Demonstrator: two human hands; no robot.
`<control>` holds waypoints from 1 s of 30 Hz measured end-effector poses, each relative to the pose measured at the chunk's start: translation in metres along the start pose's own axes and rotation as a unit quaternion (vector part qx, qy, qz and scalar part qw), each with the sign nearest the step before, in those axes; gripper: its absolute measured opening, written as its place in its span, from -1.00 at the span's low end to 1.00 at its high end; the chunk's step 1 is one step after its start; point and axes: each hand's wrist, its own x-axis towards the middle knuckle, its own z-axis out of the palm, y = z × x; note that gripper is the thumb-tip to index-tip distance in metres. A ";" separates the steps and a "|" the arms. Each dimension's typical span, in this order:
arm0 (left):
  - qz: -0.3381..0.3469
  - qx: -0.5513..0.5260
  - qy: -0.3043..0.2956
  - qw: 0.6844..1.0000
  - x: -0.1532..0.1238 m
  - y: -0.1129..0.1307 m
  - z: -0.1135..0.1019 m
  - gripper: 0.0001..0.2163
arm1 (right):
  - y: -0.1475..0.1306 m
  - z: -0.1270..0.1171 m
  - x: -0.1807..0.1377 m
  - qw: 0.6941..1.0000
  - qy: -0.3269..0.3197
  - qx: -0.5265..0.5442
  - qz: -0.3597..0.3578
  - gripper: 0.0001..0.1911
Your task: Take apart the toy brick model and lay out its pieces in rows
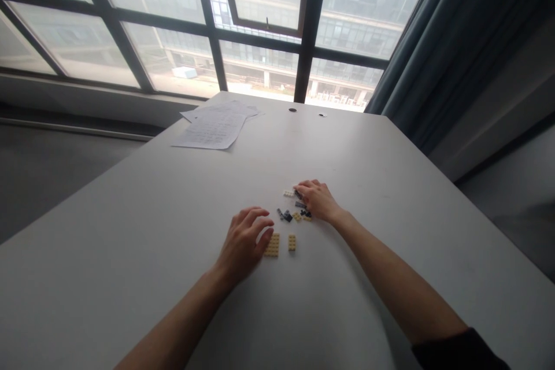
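Observation:
My left hand (246, 238) rests with curved, parted fingers beside a tan studded plate (273, 245), its thumb over the plate's left edge. Just right of that plate lies a small tan toy brick (292, 242). My right hand (318, 200) reaches over the far side of a loose pile, its fingers together on a dark grey toy brick (298, 193); the thumb is mostly hidden. A white brick (288, 193) lies left of those fingertips. Nearer me are a grey piece (280, 214), a black piece (288, 216) and a small yellow piece (296, 216). More small pieces sit partly under my right hand.
Sheets of written paper (212, 130) lie at the far left of the white table (182, 208). Two round holes, one a dark cable hole (293, 110), are near the far edge. Beyond stand a window and a dark curtain (427, 40) on the right.

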 end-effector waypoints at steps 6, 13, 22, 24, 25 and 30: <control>-0.001 -0.004 -0.001 1.000 -0.001 0.001 0.000 -0.88 | -0.003 0.000 0.001 1.000 0.004 0.013 0.009 -0.71; 0.024 -0.027 0.058 0.998 0.002 0.004 -0.003 -0.88 | -0.022 -0.012 -0.034 0.972 0.062 0.225 0.031 -0.74; 0.108 -0.143 0.110 0.978 0.006 0.042 -0.009 -0.78 | -0.073 -0.020 -0.099 0.707 -0.098 0.695 0.087 -0.75; 0.104 -0.146 0.120 0.976 0.006 0.045 -0.008 -0.80 | -0.076 -0.017 -0.102 0.661 -0.111 0.731 0.127 -0.78; 0.103 -0.146 0.123 0.976 0.006 0.045 -0.007 -0.81 | -0.077 -0.015 -0.103 0.643 -0.110 0.743 0.148 -0.79; 0.096 -0.167 0.108 0.975 0.005 0.043 -0.005 -0.83 | -0.081 -0.009 -0.106 0.601 -0.089 0.770 0.193 -0.72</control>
